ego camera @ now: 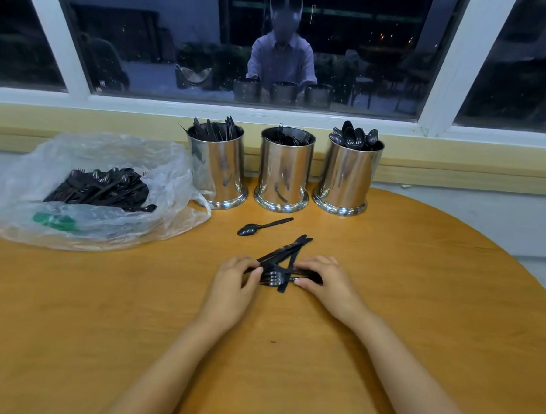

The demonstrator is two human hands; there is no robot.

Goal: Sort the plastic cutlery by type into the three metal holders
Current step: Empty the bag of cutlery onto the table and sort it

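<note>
Step in hand: sorting out a loose pile (283,264) of black plastic cutlery on the round wooden table (403,292), with both hands closed on it.
Left hand (234,279): fingers curl over the pile's left end, the thumb pressed against the pieces.
Right hand (324,280): fingers lie across the right end with the thumb tucked beneath, pinching the pieces.
The pile: crossed knives and at least one fork, tines toward the left hand, lying flat on the table near the person and well short of the holders.
Stray spoon (264,227): lies alone between the pile and the holders, touching neither.
Next move, as judged: pull one type free of the tangle, lift it and drop it into the matching holder. The crossed handles call for a clean pinch on one piece at a time.
Left holder (218,169): knives, standing upright above the rim.
Middle holder (284,172): forks, tines barely clearing the rim.
Right holder (346,179): spoons, bowls up.
Clear plastic bag (116,148): slumped open beside the left holder, holding a large unsorted heap (102,188) of forks and other pieces, so much work appears to remain. Something green shows through its front; what it is cannot be told.
</note>
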